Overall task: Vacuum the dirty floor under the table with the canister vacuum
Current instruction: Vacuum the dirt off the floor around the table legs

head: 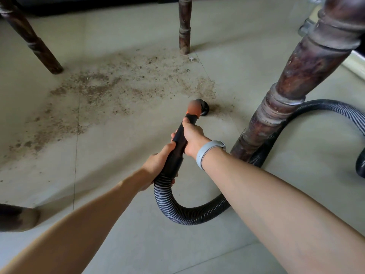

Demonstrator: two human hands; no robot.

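A black vacuum wand (180,143) with an orange elbow points at the floor; its round black nozzle (204,108) touches the tiles at the right edge of a wide patch of brown dirt (110,89). My right hand (192,138) grips the wand high up, with a grey band on the wrist. My left hand (158,165) grips the wand's lower end where the ribbed black hose (177,210) begins. The hose loops below my hands and runs right behind a table leg.
Dark turned wooden table legs stand at the right (292,91), the far centre (184,26) and the far left (31,40); a fourth leg's base (15,216) shows at lower left. Beige floor tiles (59,175) lie all round. The hose curls again at the right edge (361,165).
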